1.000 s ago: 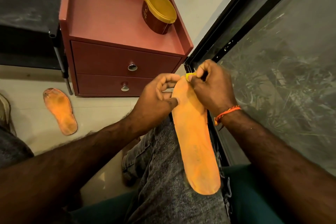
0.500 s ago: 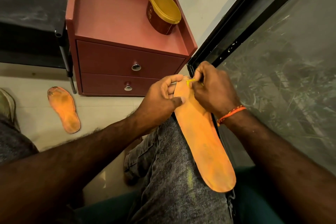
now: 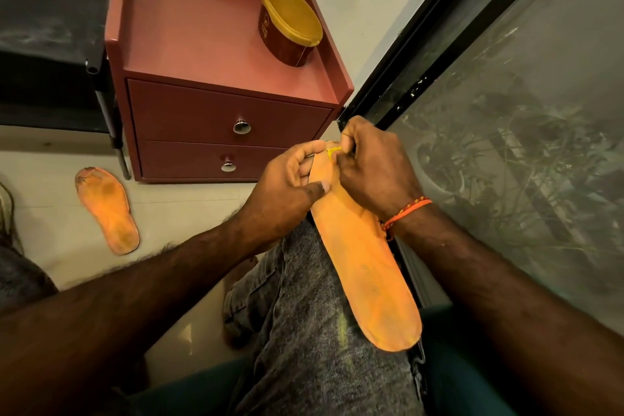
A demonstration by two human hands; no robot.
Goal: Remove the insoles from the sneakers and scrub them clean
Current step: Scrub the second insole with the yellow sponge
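1. Left hand (image 3: 287, 186) grips the orange insole (image 3: 364, 267) near its top at centre frame, thumb pressed on it.
2. Right hand (image 3: 374, 172) pinches a small yellow piece (image 3: 332, 151) at its tip.
3. Second insole (image 3: 108, 209) lies on the floor (image 3: 189, 213), left.

A dusty-pink bedside cabinet (image 3: 189, 44) with a raised rim stands on the pale tiled floor (image 3: 175, 209); its two darker drawers each carry a round metal knob (image 3: 241, 127). A maroon tub with a yellow lid (image 3: 290, 25) sits tilted on its top. A black shelf (image 3: 47, 44) stands just left, and a black-framed glass door (image 3: 526, 132) reflects foliage at right.
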